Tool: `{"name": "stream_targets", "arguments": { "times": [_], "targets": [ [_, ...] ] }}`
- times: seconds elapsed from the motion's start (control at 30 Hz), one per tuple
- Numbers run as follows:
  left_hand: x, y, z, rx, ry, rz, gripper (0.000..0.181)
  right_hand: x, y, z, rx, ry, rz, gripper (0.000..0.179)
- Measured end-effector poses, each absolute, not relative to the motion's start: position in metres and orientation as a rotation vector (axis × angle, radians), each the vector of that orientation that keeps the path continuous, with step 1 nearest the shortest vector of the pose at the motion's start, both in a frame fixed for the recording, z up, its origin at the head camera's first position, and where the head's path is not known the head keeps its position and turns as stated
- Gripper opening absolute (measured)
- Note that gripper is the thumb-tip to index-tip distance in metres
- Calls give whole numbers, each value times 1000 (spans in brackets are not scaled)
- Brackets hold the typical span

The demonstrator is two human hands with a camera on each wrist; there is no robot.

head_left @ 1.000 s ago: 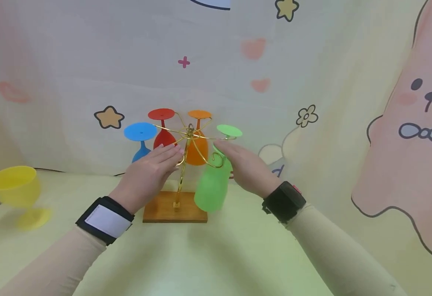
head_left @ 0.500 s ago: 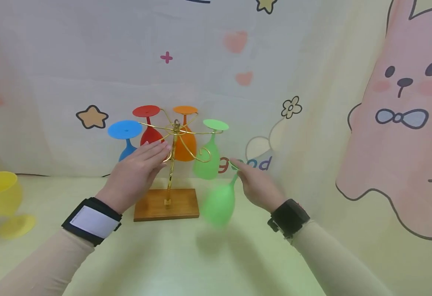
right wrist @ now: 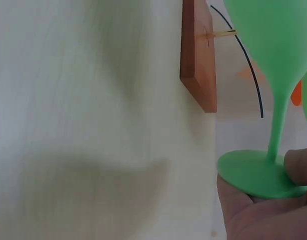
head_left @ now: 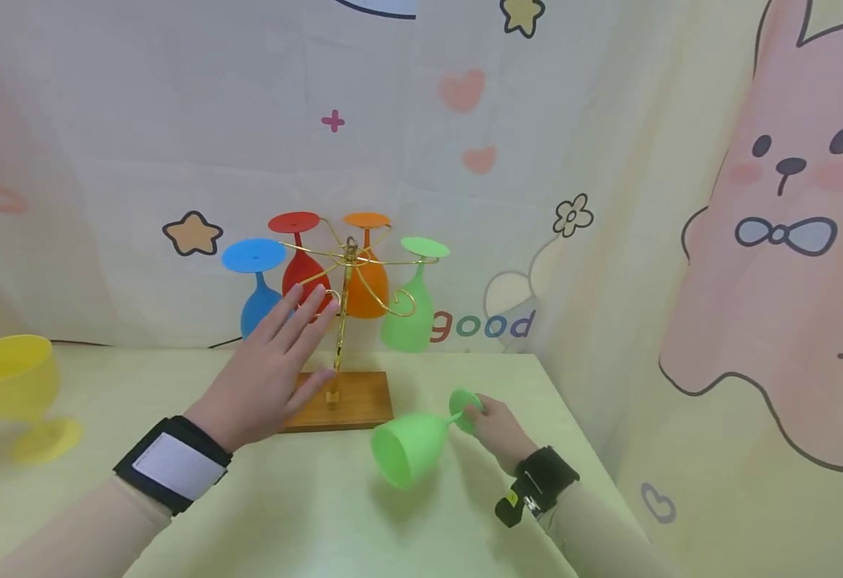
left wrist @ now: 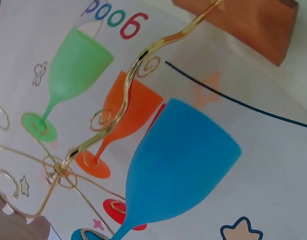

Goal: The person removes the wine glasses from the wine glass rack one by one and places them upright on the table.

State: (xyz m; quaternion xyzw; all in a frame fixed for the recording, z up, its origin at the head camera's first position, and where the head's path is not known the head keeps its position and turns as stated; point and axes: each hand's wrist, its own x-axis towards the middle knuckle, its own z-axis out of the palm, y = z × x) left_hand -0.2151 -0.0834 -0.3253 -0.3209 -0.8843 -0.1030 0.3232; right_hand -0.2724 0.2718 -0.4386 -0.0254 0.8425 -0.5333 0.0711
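Now the right hand (head_left: 495, 427) pinches the round foot of a green plastic goblet (head_left: 410, 444), thumb on top of the foot in the right wrist view (right wrist: 266, 172), and holds it tipped on its side low over the pale yellow-green tabletop (head_left: 176, 530), bowl mouth turned toward the camera, just in front of the wooden base (head_left: 352, 397) of a gold wire goblet rack (head_left: 347, 277). The left hand (head_left: 266, 377) hovers flat with fingers spread and straight, gripping nothing, just before the rack's upright stem. On the rack's arms hang, upside down, a blue goblet (head_left: 257, 281), a red goblet (head_left: 302, 257), an orange goblet (head_left: 367, 269) and a second green goblet (head_left: 410, 301). A yellow goblet (head_left: 13, 393) stands upright at the far left of the table, well apart. Half a second ago the held goblet hung bowl-down from the right hand, higher and nearer the rack; it is lower and tilted over now, while the left hand has stayed by the stem.
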Motion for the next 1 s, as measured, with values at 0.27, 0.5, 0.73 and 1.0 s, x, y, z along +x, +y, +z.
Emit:
{"name": "stream_targets", "arguments": {
  "times": [0.27,0.5,0.73,1.0],
  "targets": [
    [-200,-82,-349,-894,-2335,-265,92,-259,255,-459,-17,1994,-1918,38],
    [-189,-68,-361,-1025,-2345,-272,94,-245,230,-465,-10,1655,-2030,43],
    [-184,-53,-375,-1141,-2352,-247,89,-236,205,-470,-47,1645,-1986,43],
    [-182,-47,-385,-1293,-2415,-237,77,-233,193,-478,-17,1576,-2011,46]
  ]
}}
